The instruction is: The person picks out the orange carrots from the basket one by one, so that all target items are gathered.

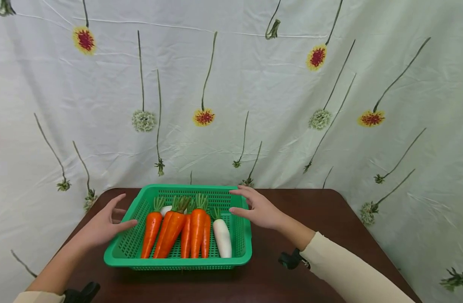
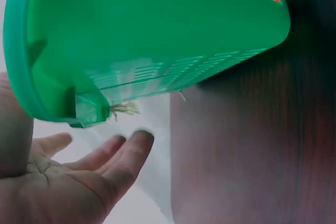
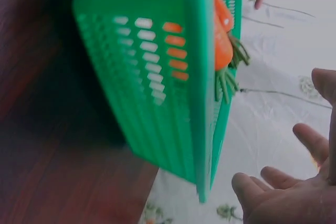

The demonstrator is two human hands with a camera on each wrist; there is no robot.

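Note:
A green plastic basket [image 1: 182, 263] holds several orange carrots [image 1: 197, 229] with green stem stubs, and a white radish [image 1: 221, 237] at their right. Another white piece [image 1: 165, 210] shows partly behind the carrots. My left hand [image 1: 102, 225] is beside the basket's left side, thumb and fingers spread, with nothing in its grasp. In the left wrist view its fingers [image 2: 126, 163] appear apart from the basket wall. Over the right rim hovers my right hand [image 1: 259, 209], its fingers loosely bent and holding nothing; the right wrist view also shows a gap to the rim.
The basket stands on a dark brown table [image 1: 292, 269], towards its back edge. Behind the table hangs a pale cloth [image 1: 235, 84] printed with flowers. Dark straps with small devices [image 1: 290, 259] sit at both wrists, by the light sleeves.

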